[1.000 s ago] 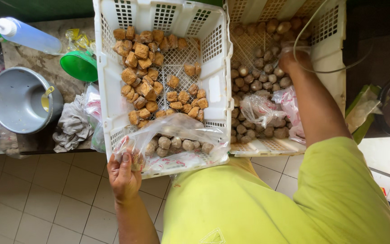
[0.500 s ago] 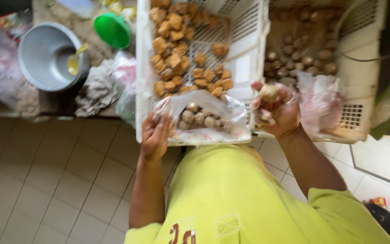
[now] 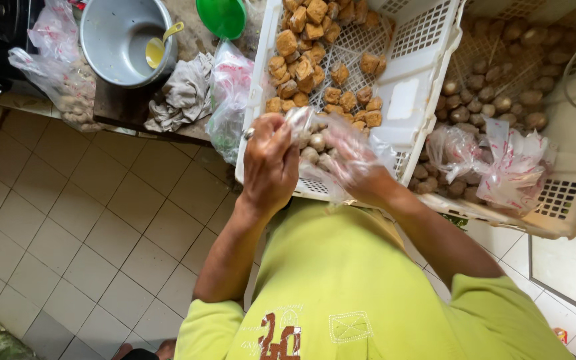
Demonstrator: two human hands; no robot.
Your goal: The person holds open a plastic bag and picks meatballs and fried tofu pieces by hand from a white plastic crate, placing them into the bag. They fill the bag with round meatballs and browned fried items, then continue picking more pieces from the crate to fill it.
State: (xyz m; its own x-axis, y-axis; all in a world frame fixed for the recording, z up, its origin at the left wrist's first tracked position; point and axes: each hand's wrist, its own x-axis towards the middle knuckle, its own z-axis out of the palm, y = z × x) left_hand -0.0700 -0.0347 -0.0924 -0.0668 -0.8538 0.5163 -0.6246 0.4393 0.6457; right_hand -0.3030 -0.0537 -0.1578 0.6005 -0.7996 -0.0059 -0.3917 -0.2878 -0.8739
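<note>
At the centre of the frame both hands meet on a clear plastic bag (image 3: 325,150) of round pale-brown balls. The left hand (image 3: 269,163), a ring on one finger, has its grip closed on the bag's left edge and holds the mouth up. The right hand (image 3: 358,167) is pushed inside the bag, seen through the film; its fingers look curled, but whether its grip has hold of a ball I cannot tell.

The step in hand appears to be filling the bag, one hand keeping it open while the other puts balls in. The next move would call for the right hand to come out without dragging the thin film, while the left keeps the mouth wide.

The bag is thin, crinkled and shiny, roughly part full, with the balls bunched at the bottom. It rests on the near rim of the white plastic crate (image 3: 428,47), which fills the upper middle of the frame and holds brown fried cubes (image 3: 315,53).

At the right sits a second crate (image 3: 555,213) of darker round balls (image 3: 495,93), with two more clear bags (image 3: 501,167) lying on them. At the upper left, on the bench (image 3: 128,110), stand a grey metal pot (image 3: 125,33) with a yellow spoon (image 3: 161,47) in it, a crumpled grey cloth (image 3: 185,93) and a green bowl (image 3: 221,17). A tiled floor (image 3: 68,233) spreads over the lower left.
</note>
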